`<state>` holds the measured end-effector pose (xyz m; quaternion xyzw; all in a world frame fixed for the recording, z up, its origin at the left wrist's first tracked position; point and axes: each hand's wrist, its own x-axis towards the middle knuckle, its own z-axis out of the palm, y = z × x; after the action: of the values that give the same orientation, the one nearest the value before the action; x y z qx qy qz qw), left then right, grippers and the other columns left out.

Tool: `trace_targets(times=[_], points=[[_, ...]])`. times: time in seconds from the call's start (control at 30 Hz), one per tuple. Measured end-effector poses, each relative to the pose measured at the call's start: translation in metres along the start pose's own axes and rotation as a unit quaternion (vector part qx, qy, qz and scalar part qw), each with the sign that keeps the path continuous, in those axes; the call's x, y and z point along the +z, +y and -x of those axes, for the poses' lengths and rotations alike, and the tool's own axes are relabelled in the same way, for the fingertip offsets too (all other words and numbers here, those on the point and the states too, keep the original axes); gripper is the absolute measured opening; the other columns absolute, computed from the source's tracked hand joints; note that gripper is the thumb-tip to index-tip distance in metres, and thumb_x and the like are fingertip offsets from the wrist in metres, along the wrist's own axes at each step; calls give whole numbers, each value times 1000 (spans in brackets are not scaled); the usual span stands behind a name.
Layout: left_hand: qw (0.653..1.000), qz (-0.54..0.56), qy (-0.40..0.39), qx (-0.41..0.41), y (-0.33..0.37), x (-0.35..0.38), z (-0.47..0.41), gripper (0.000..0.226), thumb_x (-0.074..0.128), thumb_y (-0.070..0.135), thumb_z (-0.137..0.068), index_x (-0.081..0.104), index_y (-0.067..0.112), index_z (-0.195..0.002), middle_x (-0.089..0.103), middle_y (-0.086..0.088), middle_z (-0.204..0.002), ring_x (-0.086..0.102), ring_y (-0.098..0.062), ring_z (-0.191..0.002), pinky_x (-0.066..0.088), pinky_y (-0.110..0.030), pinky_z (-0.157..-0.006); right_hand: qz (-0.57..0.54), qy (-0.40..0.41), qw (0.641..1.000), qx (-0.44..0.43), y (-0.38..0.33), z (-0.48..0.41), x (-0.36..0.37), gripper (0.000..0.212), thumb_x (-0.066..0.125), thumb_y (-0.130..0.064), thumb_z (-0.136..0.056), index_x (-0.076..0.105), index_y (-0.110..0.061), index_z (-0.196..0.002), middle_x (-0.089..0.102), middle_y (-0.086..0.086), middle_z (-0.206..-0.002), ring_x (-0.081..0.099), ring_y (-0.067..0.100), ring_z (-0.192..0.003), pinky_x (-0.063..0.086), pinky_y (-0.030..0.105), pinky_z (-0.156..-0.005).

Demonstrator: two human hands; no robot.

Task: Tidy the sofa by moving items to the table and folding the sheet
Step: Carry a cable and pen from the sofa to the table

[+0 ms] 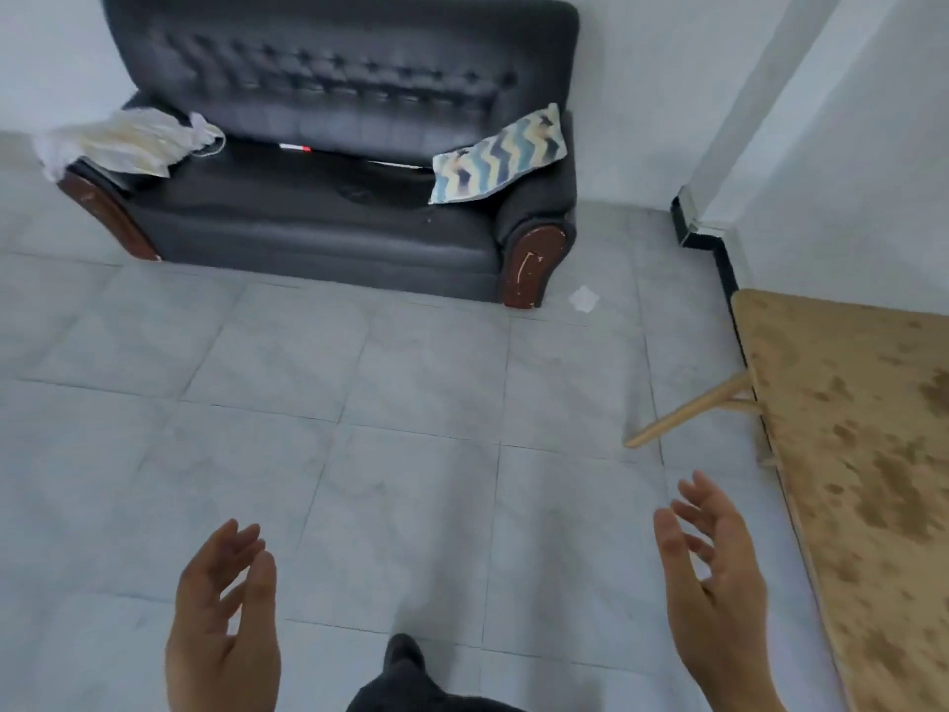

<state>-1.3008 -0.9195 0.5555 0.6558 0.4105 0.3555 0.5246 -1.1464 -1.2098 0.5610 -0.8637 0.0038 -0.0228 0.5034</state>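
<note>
Underfoot and filling most of the view, we have the grey tiled floor (359,403). Up at twelve o'clock sits the dark tufted sofa (318,218), back to the white wall, with wooden fronts on both armrests. Over at three to four o'clock the table (847,429) comes in from the edge, its top mottled tan, and one pale leg (688,414) splays out over the tiles.

Now the task's things. The sheet (118,141), white and crumpled, is heaped on the sofa's armrest at ten o'clock and spills over the outer side. The cushion (498,156), blue and cream zigzag, leans against the opposite armrest at one o'clock, its lower corner on the seat.

Both hands are out front, low in the frame and well apart from the sofa. The left hand (221,624), at seven o'clock, has fingers spread loose, palm turned inward, holding nothing. The right hand (719,573), at five o'clock near the table's edge, mirrors it with fingers apart and nothing in it.

At six o'clock a dark shoe (405,655) is planted between the hands. A white paper scrap (584,299) lies on the floor just beside the sofa's one o'clock armrest. Smallest of all, a slim red and white strip (295,147) sits where seat meets backrest, too blurred to identify.
</note>
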Motion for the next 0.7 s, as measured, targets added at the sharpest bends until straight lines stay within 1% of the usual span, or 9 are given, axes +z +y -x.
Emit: trace_targets(times=[0.1,0.17,0.23,0.3,0.37,0.47,0.57,0.63,0.7], points=[[999,-5,26,-20,-5,-18,-58,33,62,42,-83,57,40,-115,67,13,-113,63,-4,-103,46,-5,-85,21,-42,998,-29,-41,-26,64,52,53,-52,-89,44,-32,-136,55,-14,-128,53,-8,-112,49,30,-93],[999,-15,21,-38,-5,-23,-95,34,68,25,-89,55,36,-119,66,9,-116,61,4,-102,45,-3,-84,32,-56,997,-51,-61,-43,98,58,49,-62,-90,44,-29,-138,54,-13,-130,55,-1,-113,50,32,-92],[999,-20,16,-41,-2,-20,-133,39,67,26,-87,54,33,-123,66,11,-116,61,2,-105,45,-3,-84,44,-68,995,-50,-77,-61,127,60,51,-61,-88,43,-29,-138,53,-12,-132,56,6,-113,51,35,-94],[999,-32,7,-41,-1,-8,-170,42,68,26,-87,52,32,-126,65,12,-117,61,-4,-110,47,-5,-84,54,-76,994,-50,-87,-85,156,61,53,-62,-87,41,-32,-139,50,-15,-133,55,6,-114,50,34,-94],[998,-53,-13,-38,-5,10,-209,41,65,17,-92,50,30,-129,63,9,-122,61,-7,-113,50,-10,-85,60,-80,994,-50,-90,-114,188,62,54,-63,-87,40,-33,-139,47,-18,-133,54,5,-115,48,31,-93],[995,-85,-27,-33,-9,49,-275,39,61,16,-93,50,29,-128,62,10,-122,60,-4,-112,47,-20,-84,57,-89,994,-36,-95,-168,243,62,60,-50,-86,40,-29,-141,44,-18,-133,52,7,-116,48,31,-93],[994,-104,-29,-22,0,96,-352,37,61,16,-93,49,33,-124,62,14,-120,60,-1,-109,45,-22,-86,43,-100,993,-35,-110,-238,302,63,62,-47,-86,40,-28,-142,43,-18,-132,51,7,-115,48,31,-94],[993,-113,-34,-27,14,122,-403,37,62,16,-93,50,29,-126,62,12,-119,60,0,-109,47,-23,-86,46,-112,992,-34,-130,-290,338,63,63,-46,-86,40,-29,-142,44,-17,-134,51,6,-115,48,31,-95],[994,-109,-23,-20,33,143,-453,39,62,15,-92,51,25,-129,63,12,-119,61,3,-107,49,-16,-82,47,-123,990,-48,-159,-339,370,62,64,-45,-86,40,-29,-141,47,-9,-138,51,7,-114,48,32,-94]])
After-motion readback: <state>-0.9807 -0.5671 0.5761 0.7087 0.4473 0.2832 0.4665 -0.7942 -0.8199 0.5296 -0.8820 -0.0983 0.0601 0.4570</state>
